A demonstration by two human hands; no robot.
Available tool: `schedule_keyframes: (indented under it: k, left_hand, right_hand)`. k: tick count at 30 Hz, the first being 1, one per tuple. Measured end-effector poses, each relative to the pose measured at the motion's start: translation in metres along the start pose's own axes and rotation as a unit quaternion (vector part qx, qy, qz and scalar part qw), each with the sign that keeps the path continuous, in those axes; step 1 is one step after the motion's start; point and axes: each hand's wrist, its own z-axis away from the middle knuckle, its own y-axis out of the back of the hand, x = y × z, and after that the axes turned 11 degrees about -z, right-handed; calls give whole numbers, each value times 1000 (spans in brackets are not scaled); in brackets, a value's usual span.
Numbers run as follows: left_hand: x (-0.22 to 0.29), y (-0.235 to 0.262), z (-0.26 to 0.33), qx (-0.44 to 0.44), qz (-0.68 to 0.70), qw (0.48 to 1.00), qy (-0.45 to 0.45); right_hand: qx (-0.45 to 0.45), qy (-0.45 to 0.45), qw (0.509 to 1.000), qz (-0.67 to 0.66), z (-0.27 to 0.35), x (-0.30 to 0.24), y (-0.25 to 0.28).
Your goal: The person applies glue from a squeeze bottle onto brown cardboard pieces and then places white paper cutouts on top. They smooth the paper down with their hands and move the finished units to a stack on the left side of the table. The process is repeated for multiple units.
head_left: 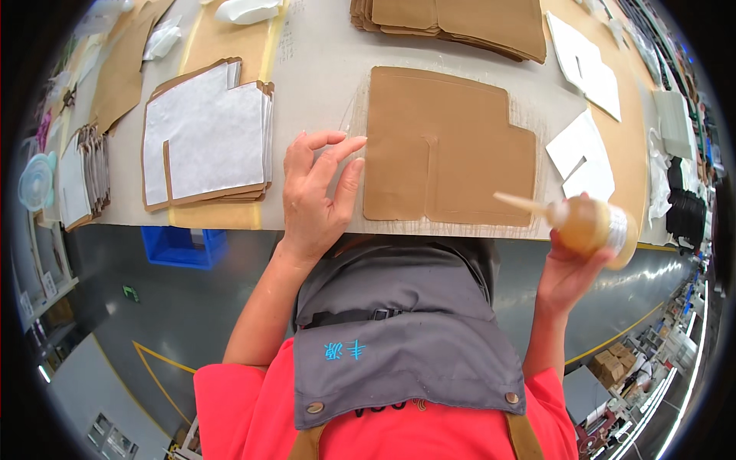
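A flat brown cut panel (460, 169) lies on the worktable in front of me, with a notch at its upper right and a slit up from its lower edge. My left hand (318, 184) hovers at the panel's left edge, fingers apart and holding nothing. In my right hand (571, 268) is a squeeze bottle (592, 226) of amber liquid, gripped round its body. It is tilted on its side, its long nozzle pointing left over the panel's lower right corner. The bottle looks slightly blurred.
A pile of white-faced panels (211, 134) sits to the left, and a brown stack (460, 23) at the far side. Two white pieces (583, 153) lie right of the panel. More panels (84, 172) stand at the far left. Below the table edge is a blue crate (184, 247).
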Motion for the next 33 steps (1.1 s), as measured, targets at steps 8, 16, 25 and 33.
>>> schedule_keyframes:
  k: [8, 16, 25, 33]
  left_hand:
    - [-3, -1, -1, -3, 5, 1000, -8]
    - [-4, -2, 0, -6, 11, 1000, -8]
    - [-3, -3, 0, -1, 12, 1000, -11]
    - [-3, -3, 1, 6, 2, 1000, -15]
  right_hand:
    - [-123, -17, 990, 60, -33, 43, -45]
    - [-138, -33, 989, 47, -40, 60, -56]
    - [-148, -58, 986, 48, -26, 53, -43]
    - [-169, -45, 982, 67, -6, 48, -30]
